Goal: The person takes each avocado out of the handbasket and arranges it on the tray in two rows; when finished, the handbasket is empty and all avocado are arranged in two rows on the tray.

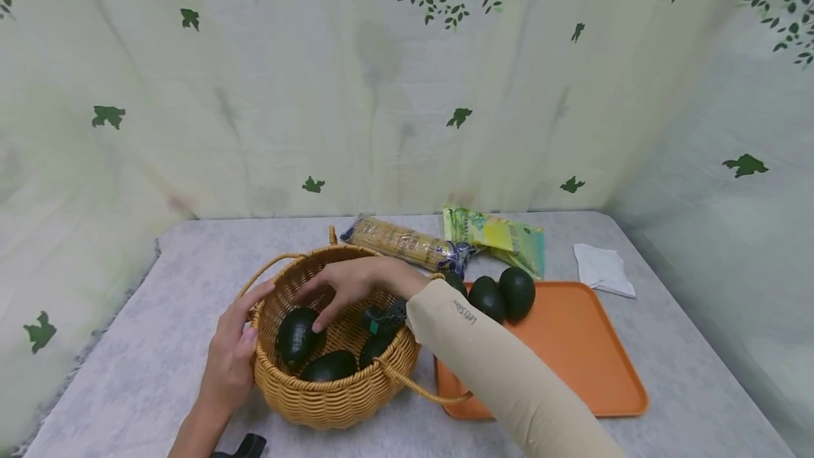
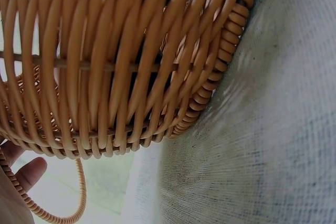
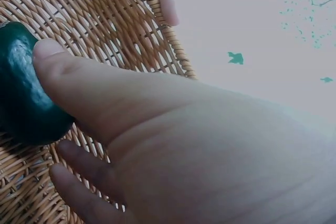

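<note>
So we've got our right hand (image 1: 356, 281) reaching down into the round woven wicker basket (image 1: 331, 391) — fingers (image 1: 321, 320) spread and only gently bent, fingertips resting on top of a dark green oval avocado (image 1: 295, 334) that sits on the basket floor right under them. In the right wrist view the thumb (image 3: 68, 72) presses flat against the side of that avocado (image 3: 23, 93), with the other fingers reaching past it below. It's touching rather than properly wrapped round; we can't say it has been picked up.

Two more dark avocados (image 1: 331, 366) lie in the basket just nearer to us than those fingertips, touching each other or close to it.

Our left hand (image 1: 232, 359) is on the outside of the basket — palm against the wall, fingers curved up over the rim (image 1: 257, 316), thumb up near the thin looped handle (image 1: 267, 267). The left wrist view mostly shows the basket's ribbed wall (image 2: 115, 61) sitting on the grey cloth-covered counter (image 2: 262, 145).

Beyond our right wrist, a flat orange plastic tray (image 1: 572, 352) holds three more dark avocados (image 1: 516, 292) bunched at its far corner. Past those are a long clear-wrapped cracker packet (image 1: 400, 242), a green and yellow snack bag (image 1: 499, 235) and a crumpled white tissue (image 1: 603, 268).
</note>
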### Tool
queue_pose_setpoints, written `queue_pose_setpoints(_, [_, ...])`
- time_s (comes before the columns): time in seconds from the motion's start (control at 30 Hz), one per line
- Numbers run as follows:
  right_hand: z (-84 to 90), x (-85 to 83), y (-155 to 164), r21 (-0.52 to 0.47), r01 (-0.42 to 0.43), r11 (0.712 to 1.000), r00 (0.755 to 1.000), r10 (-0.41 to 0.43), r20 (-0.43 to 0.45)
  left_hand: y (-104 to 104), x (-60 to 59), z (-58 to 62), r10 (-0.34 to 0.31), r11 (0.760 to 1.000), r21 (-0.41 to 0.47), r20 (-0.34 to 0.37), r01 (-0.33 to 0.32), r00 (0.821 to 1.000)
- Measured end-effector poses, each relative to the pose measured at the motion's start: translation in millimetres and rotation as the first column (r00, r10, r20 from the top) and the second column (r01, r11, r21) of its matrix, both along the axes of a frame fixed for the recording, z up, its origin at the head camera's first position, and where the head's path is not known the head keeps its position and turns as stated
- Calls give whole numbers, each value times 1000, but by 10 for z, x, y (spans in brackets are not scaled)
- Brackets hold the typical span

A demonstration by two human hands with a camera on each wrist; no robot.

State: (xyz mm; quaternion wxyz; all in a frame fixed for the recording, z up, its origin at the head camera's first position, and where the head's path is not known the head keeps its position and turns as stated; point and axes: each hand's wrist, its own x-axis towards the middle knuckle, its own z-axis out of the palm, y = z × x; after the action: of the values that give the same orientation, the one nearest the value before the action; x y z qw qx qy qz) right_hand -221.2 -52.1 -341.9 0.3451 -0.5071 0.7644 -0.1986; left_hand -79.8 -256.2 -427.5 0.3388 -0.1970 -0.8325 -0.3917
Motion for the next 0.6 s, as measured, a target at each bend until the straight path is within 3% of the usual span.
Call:
queue_pose_setpoints(0.3, [-14, 21, 17, 38, 7, 999, 1000, -6, -30, 17, 25, -9, 19, 1000, 11, 67, -20, 998])
queue_pose_setpoints(0.6, [6, 16, 7, 129, 13, 992, 996, -2, -84, 11, 0, 4, 1, 1000, 10, 23, -1, 1000])
